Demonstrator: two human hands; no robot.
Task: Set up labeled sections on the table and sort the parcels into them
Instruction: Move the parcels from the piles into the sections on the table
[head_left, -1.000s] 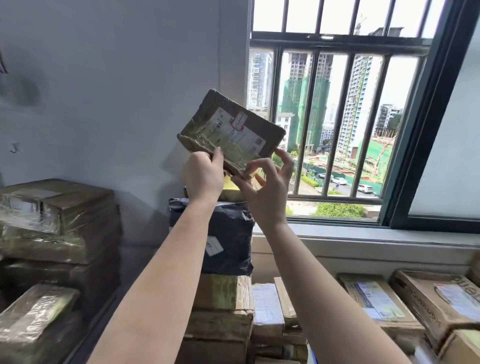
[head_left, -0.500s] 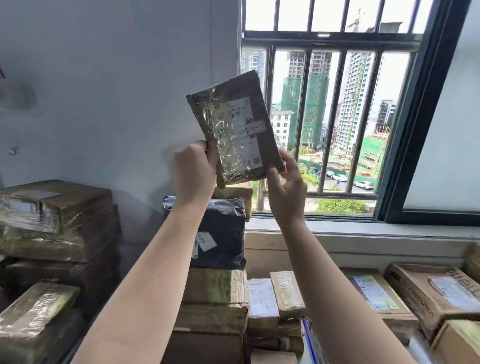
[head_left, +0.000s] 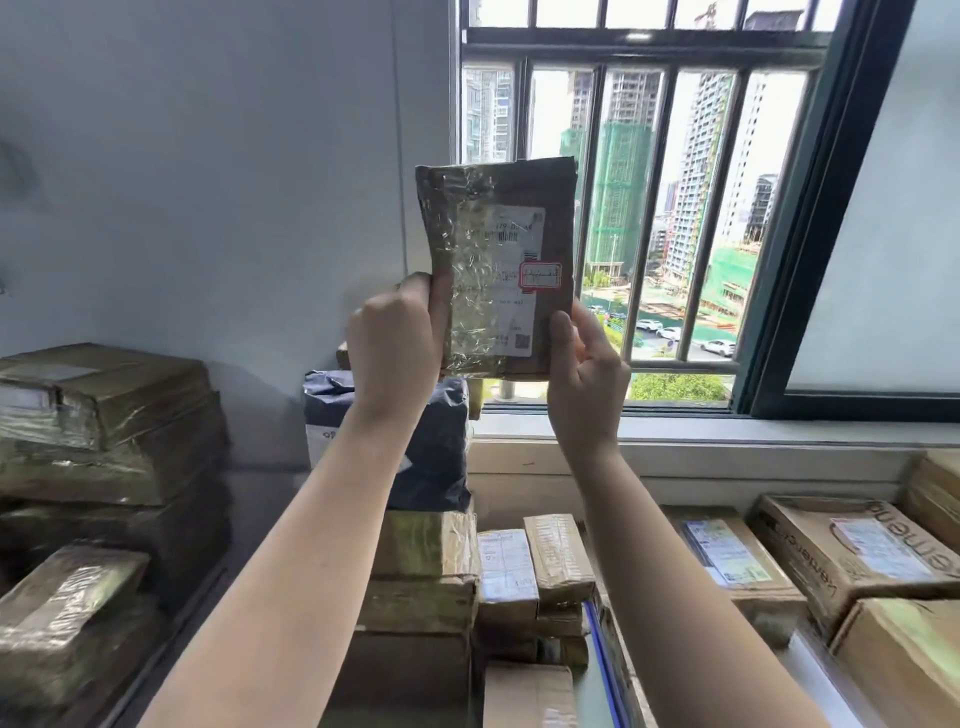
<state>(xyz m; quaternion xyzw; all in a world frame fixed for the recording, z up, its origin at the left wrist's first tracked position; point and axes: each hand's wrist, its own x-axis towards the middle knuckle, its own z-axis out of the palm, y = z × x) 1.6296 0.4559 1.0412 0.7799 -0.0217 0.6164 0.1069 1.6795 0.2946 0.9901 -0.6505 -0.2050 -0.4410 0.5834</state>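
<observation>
The left hand (head_left: 395, 343) is raised at the end of an outstretched forearm, its back toward the camera. Its fingers are curled round the lower left edge of a brown, tape-wrapped parcel (head_left: 558, 218). The right hand (head_left: 587, 379) is up at about the same height and pinches the lower right corner. Its thumb lies along the front face and the other fingers go behind the package. Both hands grip the parcel, which is held in the air in front of the barred window (head_left: 675, 208), above a dark blue mailer bag (head_left: 436, 452) that tops a stack of taped boxes (head_left: 421, 561). The parcel stands upright on its short edge, its white shipping label (head_left: 514, 291) and red-bordered sticker (head_left: 540, 274) facing the camera.

A second ago the parcel lay tilted with its long side nearly level, and the right hand's fingers were spread at its lower edge. Half a second ago it leaned to the left. Now it has been turned fully upright, and the right hand has closed onto the corner. More taped cartons (head_left: 104, 415) are piled at the left, and labeled cardboard boxes (head_left: 852, 551) lie at the right below the sill.
</observation>
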